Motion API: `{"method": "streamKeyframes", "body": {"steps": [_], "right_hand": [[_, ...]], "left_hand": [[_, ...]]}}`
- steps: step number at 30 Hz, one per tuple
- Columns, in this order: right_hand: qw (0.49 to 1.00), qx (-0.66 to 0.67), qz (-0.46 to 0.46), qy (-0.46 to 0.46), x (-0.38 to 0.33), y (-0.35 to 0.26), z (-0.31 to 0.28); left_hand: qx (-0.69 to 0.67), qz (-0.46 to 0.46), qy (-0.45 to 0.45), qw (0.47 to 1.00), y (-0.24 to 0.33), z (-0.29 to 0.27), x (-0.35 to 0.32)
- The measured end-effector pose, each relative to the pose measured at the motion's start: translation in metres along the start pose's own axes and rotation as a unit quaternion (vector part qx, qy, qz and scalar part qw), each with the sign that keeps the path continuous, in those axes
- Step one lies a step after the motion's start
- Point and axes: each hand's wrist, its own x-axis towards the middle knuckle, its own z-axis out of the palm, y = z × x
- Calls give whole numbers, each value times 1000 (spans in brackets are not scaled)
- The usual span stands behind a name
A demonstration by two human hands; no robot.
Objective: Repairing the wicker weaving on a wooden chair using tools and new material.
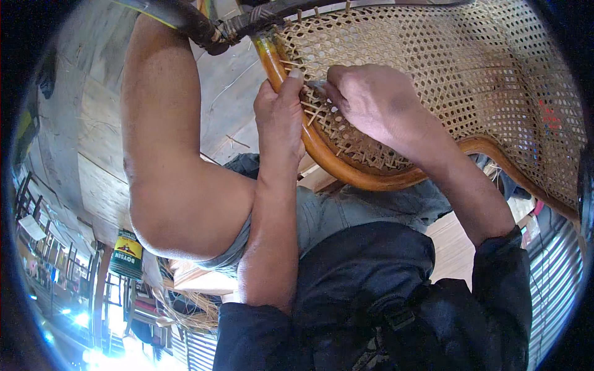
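Note:
A curved, honey-brown rattan frame (pixel 337 166) lies across my lap, filled with an open-weave cane panel (pixel 445 55). My left hand (pixel 278 120) is closed round the frame's left side, its thumb up against the inner edge. Just inside that edge, my right hand (pixel 377 102) presses close to the weave with its fingers pinched together. A small dark piece shows at its fingertips, too hidden to name. Short loose cane ends (pixel 314 116) stick out along the frame beside my left hand. Several small pegs stand along the panel's top edge.
A dark pole with a wrapped joint (pixel 253 21) crosses the top of the frame. My bent bare leg (pixel 161 154) is at left, over wooden boards (pixel 99 133). A green and yellow can (pixel 127 255) and loose fibre strips (pixel 195 312) are lower left.

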Motion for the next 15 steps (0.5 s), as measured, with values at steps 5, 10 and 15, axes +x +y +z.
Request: {"method": "streamKeyframes", "body": {"steps": [5,10,15], "right_hand": [[1000,17,13,4,-2,0,4],[996,82,-12,16,-3,8,0],[995,73,-9,73,-30,18,-1]], "left_hand": [[23,17,22,999,-1,2,2],[83,7,24,996,0,1,5],[75,-2,16,997,5,7,0]]}}
